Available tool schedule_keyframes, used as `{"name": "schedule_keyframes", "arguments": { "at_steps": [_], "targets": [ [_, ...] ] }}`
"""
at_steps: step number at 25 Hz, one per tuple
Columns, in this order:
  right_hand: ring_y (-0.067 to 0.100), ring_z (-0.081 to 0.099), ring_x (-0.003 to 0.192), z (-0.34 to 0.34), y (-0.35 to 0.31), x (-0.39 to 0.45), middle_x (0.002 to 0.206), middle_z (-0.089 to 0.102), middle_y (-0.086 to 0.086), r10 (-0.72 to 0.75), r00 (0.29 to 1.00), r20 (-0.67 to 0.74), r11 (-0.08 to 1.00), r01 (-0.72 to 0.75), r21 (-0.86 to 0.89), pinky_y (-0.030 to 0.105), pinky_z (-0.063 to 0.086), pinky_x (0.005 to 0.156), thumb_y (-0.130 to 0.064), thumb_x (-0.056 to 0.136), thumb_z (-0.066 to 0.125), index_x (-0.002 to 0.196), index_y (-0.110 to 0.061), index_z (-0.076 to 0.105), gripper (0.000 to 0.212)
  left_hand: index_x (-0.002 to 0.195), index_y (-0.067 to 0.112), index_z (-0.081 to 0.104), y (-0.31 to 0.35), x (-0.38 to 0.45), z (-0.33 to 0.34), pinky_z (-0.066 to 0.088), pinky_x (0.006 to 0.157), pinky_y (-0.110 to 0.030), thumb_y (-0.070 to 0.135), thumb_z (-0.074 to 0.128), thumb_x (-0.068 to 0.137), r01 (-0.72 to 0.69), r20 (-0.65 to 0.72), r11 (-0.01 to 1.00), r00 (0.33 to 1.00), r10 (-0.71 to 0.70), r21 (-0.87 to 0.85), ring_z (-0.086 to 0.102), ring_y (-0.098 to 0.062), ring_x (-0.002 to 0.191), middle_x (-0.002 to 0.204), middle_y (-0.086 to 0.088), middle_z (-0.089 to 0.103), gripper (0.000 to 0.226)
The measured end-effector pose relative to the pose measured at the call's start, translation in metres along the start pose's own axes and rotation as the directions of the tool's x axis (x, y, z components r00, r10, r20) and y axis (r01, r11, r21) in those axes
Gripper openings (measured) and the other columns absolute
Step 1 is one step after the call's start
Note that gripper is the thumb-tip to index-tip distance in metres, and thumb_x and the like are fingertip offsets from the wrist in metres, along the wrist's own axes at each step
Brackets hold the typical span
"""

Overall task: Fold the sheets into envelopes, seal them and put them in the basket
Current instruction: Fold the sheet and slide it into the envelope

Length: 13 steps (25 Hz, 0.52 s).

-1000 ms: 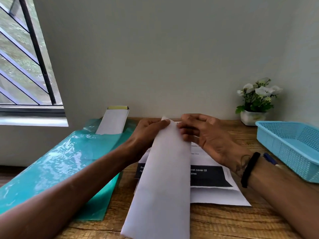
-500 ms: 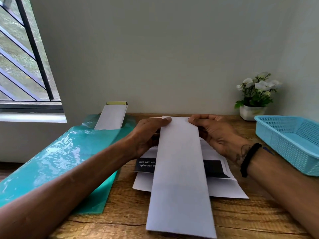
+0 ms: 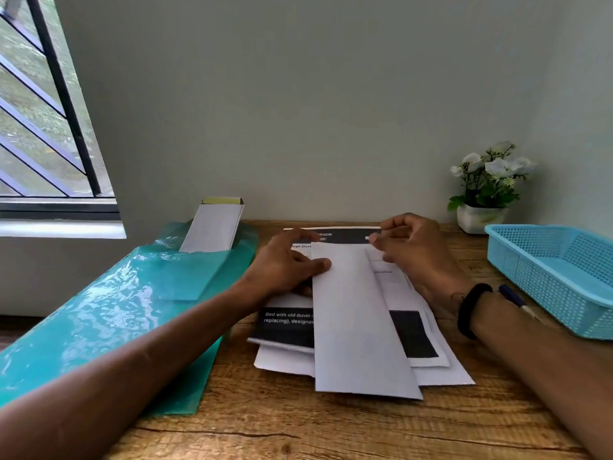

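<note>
Folded sheet (image 3: 360, 320) = long narrow white strip, lying flat on stack of printed sheets (image 3: 428, 346) mid-desk, near end overhanging the stack toward you

Left hand (image 3: 282, 270): thumb laid on strip's left edge near the far end, pressing it down; other fingers reach past toward far corner, partly hidden, can't tell if they curl under

Right hand (image 3: 414, 254): fingers loosely curled, tips just at strip's far right corner; looks like hovering or barely touching, not a firm pinch, can't tell for sure

Handling, my read: paper v. light, thin, floppy along its length, slides easily on the smooth sheets below. Creases spring back unless rubbed down. Take it at the far corners w/ both hands or pin the long edge flat; don't lift by one end, it'll droop

Basket (image 3: 560, 277) well apart at right, nothing visible in the part shown. Green plastic sleeve (image 3: 109, 313) at left w/ envelopes (image 3: 212, 227) poking out
</note>
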State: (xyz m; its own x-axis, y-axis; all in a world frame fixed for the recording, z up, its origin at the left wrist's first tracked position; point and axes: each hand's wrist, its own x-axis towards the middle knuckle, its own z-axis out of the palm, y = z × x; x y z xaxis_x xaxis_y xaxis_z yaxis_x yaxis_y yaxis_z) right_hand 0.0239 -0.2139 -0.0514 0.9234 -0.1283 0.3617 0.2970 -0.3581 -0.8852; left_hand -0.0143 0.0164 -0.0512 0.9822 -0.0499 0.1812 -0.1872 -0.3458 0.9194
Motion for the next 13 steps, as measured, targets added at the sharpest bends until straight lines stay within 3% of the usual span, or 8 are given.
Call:
{"name": "schedule_keyframes", "arguments": {
  "at_steps": [2, 4, 6, 8, 10, 13],
  "targets": [
    [0.009, 0.067, 0.098, 0.001, -0.009, -0.011, 0.108, 0.072, -0.007, -0.216, 0.966, 0.14, 0.915, 0.25, -0.317, 0.025, 0.056, 0.082, -0.036, 0.09, 0.078, 0.111, -0.019, 0.073, 0.027, 0.113, 0.03, 0.07, -0.006, 0.003, -0.003, 0.057, 0.064, -0.024, 0.036, 0.084, 0.085, -0.155, -0.087, 0.906, 0.975, 0.205, 0.394, 0.069, -0.008, 0.057, 0.072, 0.003, 0.076, 0.032],
    [0.006, 0.067, 0.098, 0.008, -0.016, -0.02, 0.108, 0.075, -0.009, -0.26, 0.902, 0.344, 0.829, 0.391, -0.399, 0.031, 0.057, 0.086, -0.048, 0.094, 0.068, 0.107, -0.023, 0.077, 0.03, 0.104, 0.031, 0.075, -0.011, 0.005, -0.004, 0.049, 0.064, -0.022, 0.046, 0.079, 0.086, -0.239, -0.082, 0.73, 0.924, 0.375, 0.641, 0.063, -0.004, 0.062, 0.071, 0.008, 0.071, 0.023],
    [0.007, 0.068, 0.1, 0.016, -0.016, -0.025, 0.113, 0.076, -0.008, -0.178, 0.859, 0.48, 0.776, 0.423, -0.467, 0.037, 0.057, 0.09, -0.066, 0.093, 0.054, 0.108, -0.028, 0.077, 0.048, 0.099, 0.029, 0.08, -0.015, 0.008, -0.004, 0.05, 0.067, -0.027, 0.048, 0.07, 0.092, -0.274, -0.04, 0.671, 0.91, 0.413, 0.689, 0.065, -0.009, 0.07, 0.076, 0.008, 0.074, 0.023],
    [0.009, 0.064, 0.116, 0.02, -0.012, -0.026, 0.129, 0.071, -0.01, -0.084, 0.844, 0.53, 0.758, 0.4, -0.516, 0.037, 0.053, 0.1, -0.081, 0.088, 0.042, 0.121, -0.034, 0.072, 0.065, 0.105, 0.028, 0.08, -0.018, 0.011, -0.003, 0.05, 0.071, -0.028, 0.045, 0.061, 0.099, -0.284, 0.004, 0.652, 0.918, 0.396, 0.703, 0.069, -0.014, 0.079, 0.086, 0.004, 0.077, 0.026],
    [0.011, 0.054, 0.134, 0.021, -0.008, -0.027, 0.147, 0.059, -0.012, -0.035, 0.83, 0.557, 0.747, 0.392, -0.536, 0.033, 0.043, 0.112, -0.083, 0.086, 0.041, 0.138, -0.033, 0.062, 0.075, 0.115, 0.027, 0.076, -0.019, 0.011, -0.003, 0.047, 0.074, -0.029, 0.043, 0.055, 0.103, -0.293, 0.037, 0.651, 0.926, 0.376, 0.7, 0.069, -0.018, 0.086, 0.091, 0.001, 0.076, 0.028],
    [0.011, 0.041, 0.147, 0.025, -0.008, -0.027, 0.159, 0.046, -0.011, -0.014, 0.813, 0.582, 0.72, 0.412, -0.558, 0.03, 0.031, 0.119, -0.076, 0.093, 0.041, 0.152, -0.029, 0.048, 0.076, 0.124, 0.028, 0.071, -0.02, 0.01, -0.003, 0.043, 0.08, -0.031, 0.047, 0.048, 0.105, -0.297, 0.093, 0.633, 0.938, 0.335, 0.715, 0.065, -0.021, 0.1, 0.098, -0.001, 0.072, 0.035]
  ]
}}
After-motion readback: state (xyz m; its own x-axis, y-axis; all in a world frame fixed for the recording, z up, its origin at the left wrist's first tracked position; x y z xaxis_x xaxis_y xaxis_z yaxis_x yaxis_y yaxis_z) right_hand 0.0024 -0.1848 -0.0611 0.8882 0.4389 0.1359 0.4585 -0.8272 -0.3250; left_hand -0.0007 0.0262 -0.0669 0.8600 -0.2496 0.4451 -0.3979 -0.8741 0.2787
